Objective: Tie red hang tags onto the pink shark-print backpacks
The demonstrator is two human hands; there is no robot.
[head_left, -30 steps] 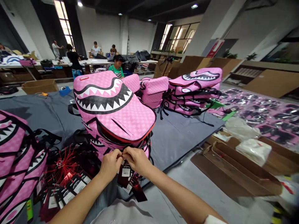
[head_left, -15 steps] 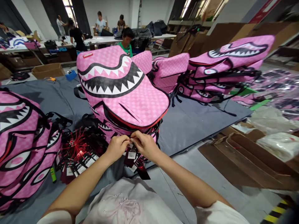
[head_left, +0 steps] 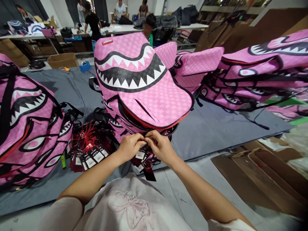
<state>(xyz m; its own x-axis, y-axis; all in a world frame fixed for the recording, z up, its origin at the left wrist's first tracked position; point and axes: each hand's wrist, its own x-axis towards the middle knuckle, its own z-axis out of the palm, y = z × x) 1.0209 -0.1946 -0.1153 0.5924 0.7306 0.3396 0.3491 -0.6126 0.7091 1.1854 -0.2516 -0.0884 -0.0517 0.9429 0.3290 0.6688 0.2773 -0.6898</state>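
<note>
A pink checkered backpack [head_left: 166,93] with a printed shark mouth lies on top of more pink bags in front of me. Its front edge hangs over my fingertips, and a red-lined opening shows along it. My left hand [head_left: 130,146] and my right hand [head_left: 160,147] meet just under that edge, thumbs and fingers pinched together. Whatever they pinch is too small and covered to name. Dark hang tags [head_left: 140,155] with white labels dangle right below the fingers. Left of them lies a pile of similar tags [head_left: 98,156] with a burst of red strings [head_left: 86,136].
Stacked pink backpacks stand at the left [head_left: 31,109] and the right [head_left: 255,72] of the grey-covered table [head_left: 202,128]. Farther back are a cardboard box [head_left: 63,60], a blue container [head_left: 84,66] and an orange tool [head_left: 65,69]. Cardboard [head_left: 262,179] lies lower right. Several people work behind.
My view has turned somewhat left and down, so the bags sit farther right and higher in it. Both hands stay pinched together at the backpack's front edge.
</note>
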